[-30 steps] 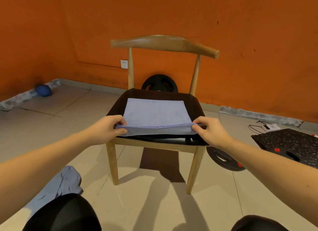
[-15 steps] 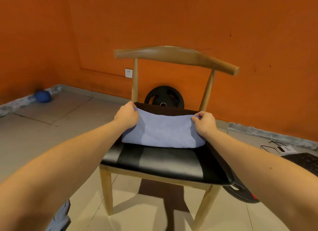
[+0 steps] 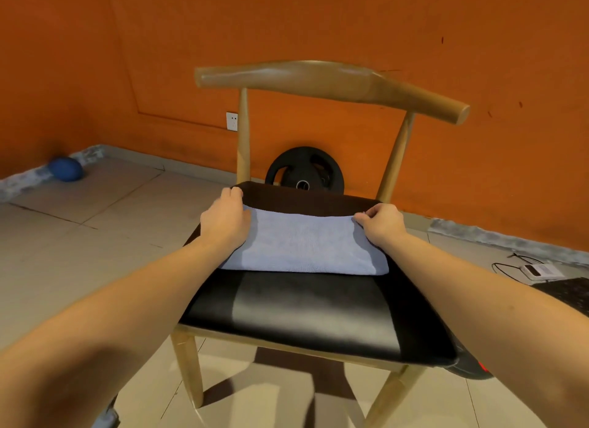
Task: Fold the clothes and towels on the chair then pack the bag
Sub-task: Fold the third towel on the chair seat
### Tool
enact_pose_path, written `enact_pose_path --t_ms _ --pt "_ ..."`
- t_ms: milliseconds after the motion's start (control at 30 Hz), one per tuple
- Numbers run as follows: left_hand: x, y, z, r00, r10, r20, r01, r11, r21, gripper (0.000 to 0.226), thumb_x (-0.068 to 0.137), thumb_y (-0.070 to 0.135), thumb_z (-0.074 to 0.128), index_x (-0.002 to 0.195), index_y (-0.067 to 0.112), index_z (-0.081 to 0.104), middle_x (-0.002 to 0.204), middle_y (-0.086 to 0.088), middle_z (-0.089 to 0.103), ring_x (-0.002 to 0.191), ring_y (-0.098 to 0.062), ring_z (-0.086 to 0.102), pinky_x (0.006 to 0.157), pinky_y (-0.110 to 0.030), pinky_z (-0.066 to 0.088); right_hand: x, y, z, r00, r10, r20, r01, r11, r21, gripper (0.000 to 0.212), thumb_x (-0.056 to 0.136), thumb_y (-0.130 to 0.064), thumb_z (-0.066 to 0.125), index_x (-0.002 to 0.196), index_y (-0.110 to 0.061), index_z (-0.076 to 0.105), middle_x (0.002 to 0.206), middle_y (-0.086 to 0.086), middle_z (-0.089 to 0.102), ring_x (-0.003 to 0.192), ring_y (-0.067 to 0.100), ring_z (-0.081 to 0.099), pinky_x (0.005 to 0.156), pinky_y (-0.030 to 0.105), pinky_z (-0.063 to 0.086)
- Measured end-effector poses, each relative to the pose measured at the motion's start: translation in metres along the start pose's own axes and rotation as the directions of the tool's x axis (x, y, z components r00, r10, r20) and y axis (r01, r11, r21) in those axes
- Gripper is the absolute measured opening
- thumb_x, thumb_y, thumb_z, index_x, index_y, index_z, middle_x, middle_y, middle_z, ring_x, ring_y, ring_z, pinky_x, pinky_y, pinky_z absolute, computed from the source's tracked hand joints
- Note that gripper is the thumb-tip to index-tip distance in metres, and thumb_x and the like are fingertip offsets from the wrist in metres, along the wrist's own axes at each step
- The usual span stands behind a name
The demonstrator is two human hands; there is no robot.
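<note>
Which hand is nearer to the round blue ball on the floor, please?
Left. The left hand sits right of the round blue ball; the right hand lies farther right.

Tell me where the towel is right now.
In the head view the towel lies folded on the back half of the chair seat, centre frame, left hand and right hand on its far corners.

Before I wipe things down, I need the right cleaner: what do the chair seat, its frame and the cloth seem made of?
The seat looks like black leather or vinyl: smooth, with a soft sheen. The frame looks like varnished light wood, faint grain showing. The cloth looks like pale blue terry or microfibre: matte, finely textured.
</note>
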State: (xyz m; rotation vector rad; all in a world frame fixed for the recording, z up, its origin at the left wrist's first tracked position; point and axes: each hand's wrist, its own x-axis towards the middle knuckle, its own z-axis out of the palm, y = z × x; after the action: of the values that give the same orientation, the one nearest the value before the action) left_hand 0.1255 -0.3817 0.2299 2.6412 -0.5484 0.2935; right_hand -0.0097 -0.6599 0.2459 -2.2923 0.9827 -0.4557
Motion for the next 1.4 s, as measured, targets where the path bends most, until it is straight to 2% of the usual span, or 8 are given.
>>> enact_pose_path --t_ms 133,233,400,567,700,900,1100,1400 --pt "-0.027 0.018 -0.018 0.969 0.237 -0.072 -0.231 0.969 0.087 0.037 0.100 0.031 0.054 0.131 0.011 0.056 0.134 -0.008 0.054 0.115 -0.028 0.055 0.094 -0.046 0.052 -0.032 -0.010 -0.008 0.972 -0.221 -0.084 0.209 0.970 -0.126 0.043 0.101 -0.041 0.055 0.131 -0.010 0.057 0.124 0.011 0.064 0.104 0.028 0.061 0.084 0.039 0.052" --pt "-0.058 0.033 -0.014 0.948 0.289 0.134 -0.296 0.955 0.035 0.054 0.105 0.047 0.042 0.146 0.013 0.048 0.153 -0.006 0.045 0.139 -0.025 0.044 0.116 -0.042 0.039 -0.064 -0.011 -0.002 0.884 -0.426 0.194 0.458 0.873 -0.170 0.062 0.104 -0.051 0.046 0.153 -0.013 0.043 0.159 0.008 0.041 0.147 0.026 0.038 0.120 0.043 0.032" --pt "-0.074 0.011 -0.004 0.903 0.206 0.376 -0.289 0.941 0.177 0.087 0.098 0.072 0.009 0.164 0.016 0.010 0.172 -0.006 0.003 0.158 -0.023 -0.001 0.129 -0.042 0.003 -0.079 0.004 0.001 0.801 -0.320 0.505 0.561 0.696 -0.448 0.084 0.099 -0.072 0.014 0.164 -0.018 0.012 0.172 0.007 0.003 0.158 0.025 -0.001 0.128 0.045 0.002" --pt "-0.080 0.008 -0.005 0.899 0.208 0.385 -0.306 0.927 0.215 0.088 0.096 0.072 0.006 0.164 0.016 0.004 0.171 -0.006 -0.002 0.158 -0.023 -0.005 0.129 -0.042 0.001 -0.076 0.012 0.005 0.799 -0.274 0.535 0.546 0.705 -0.453 0.084 0.098 -0.073 0.010 0.164 -0.022 0.011 0.172 0.005 0.002 0.158 0.026 -0.002 0.128 0.048 0.001" --pt "-0.078 0.033 -0.011 0.923 0.223 0.313 -0.311 0.912 0.266 0.066 0.107 0.052 0.028 0.160 0.014 0.024 0.168 -0.012 0.019 0.156 -0.029 0.014 0.128 -0.046 0.009 -0.052 0.003 0.001 0.852 -0.403 0.333 0.498 0.822 -0.278 0.037 0.106 -0.045 0.041 0.122 -0.019 0.062 0.131 0.004 0.058 0.131 0.031 0.049 0.104 0.045 0.041" --pt "-0.121 0.125 0.001 0.814 0.513 0.271 -0.512 0.855 -0.082 0.059 0.106 0.040 0.042 0.160 0.018 0.030 0.167 -0.003 0.025 0.154 -0.021 0.020 0.125 -0.035 0.013 0.005 -0.004 0.006 0.887 -0.208 0.412 0.336 0.903 -0.268 0.061 0.102 -0.031 0.059 0.157 -0.022 0.036 0.157 0.008 0.045 0.145 0.033 0.038 0.117 0.053 0.034" --pt "-0.142 0.135 0.017 0.744 0.587 0.320 -0.617 0.787 -0.008 0.071 0.103 0.062 0.034 0.157 0.015 0.033 0.162 -0.005 0.034 0.149 -0.023 0.028 0.124 -0.038 0.018 -0.001 -0.008 -0.019 0.909 -0.228 0.350 0.292 0.946 -0.144 0.013 0.092 -0.023 0.072 0.101 -0.013 0.070 0.093 0.006 0.066 0.090 0.025 0.060 0.062 0.027 0.044" --pt "-0.180 0.097 -0.005 0.669 0.706 0.233 -0.732 0.680 0.042 0.095 0.075 0.086 0.053 0.145 0.022 0.041 0.136 0.005 0.047 0.124 -0.019 0.042 0.120 -0.044 0.026 -0.073 -0.001 -0.083 0.803 0.067 0.591 -0.154 0.983 0.097 0.014 0.094 -0.004 0.069 0.084 -0.007 0.060 0.077 0.011 0.056 0.067 0.022 0.056 0.057 0.028 0.053"
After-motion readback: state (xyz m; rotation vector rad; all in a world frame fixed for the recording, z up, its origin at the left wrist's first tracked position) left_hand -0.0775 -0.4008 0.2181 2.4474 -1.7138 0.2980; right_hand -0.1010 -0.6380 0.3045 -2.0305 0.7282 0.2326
